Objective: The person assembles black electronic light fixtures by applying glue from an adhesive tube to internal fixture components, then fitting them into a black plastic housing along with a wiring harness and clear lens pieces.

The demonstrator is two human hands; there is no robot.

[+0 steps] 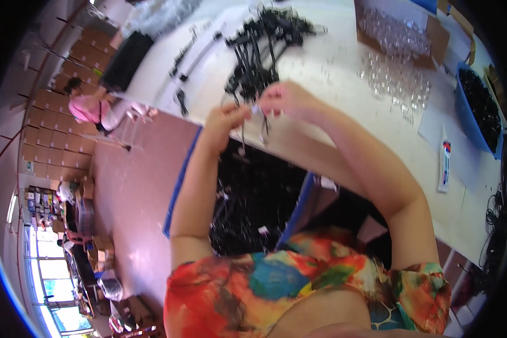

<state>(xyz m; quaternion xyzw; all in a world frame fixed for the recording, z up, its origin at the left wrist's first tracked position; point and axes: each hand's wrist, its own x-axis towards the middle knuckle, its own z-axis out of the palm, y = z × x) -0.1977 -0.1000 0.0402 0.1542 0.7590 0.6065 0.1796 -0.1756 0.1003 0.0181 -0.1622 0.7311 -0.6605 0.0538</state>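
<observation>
My left hand (224, 121) and my right hand (287, 102) meet over the table's near edge, fingers pinched close together. Between their fingertips shows a small clear-white piece (256, 109), and a thin dark cord (265, 132) hangs below it past the edge; its exact kind is too small to tell. Just beyond my fingers a heap of black cord-like parts (256, 56) with thin wire ends lies on the white table (321, 84). Beneath my hands stands a blue-rimmed bin (177, 183) full of similar black parts (253, 194).
Small clear plastic pieces (400, 81) spill from a cardboard box (436, 39) at the far right. Nearby are a blue basin (466, 107) of black parts and a white tube (444, 166). Another person (84, 107) sits at the left before stacked cartons (53, 129).
</observation>
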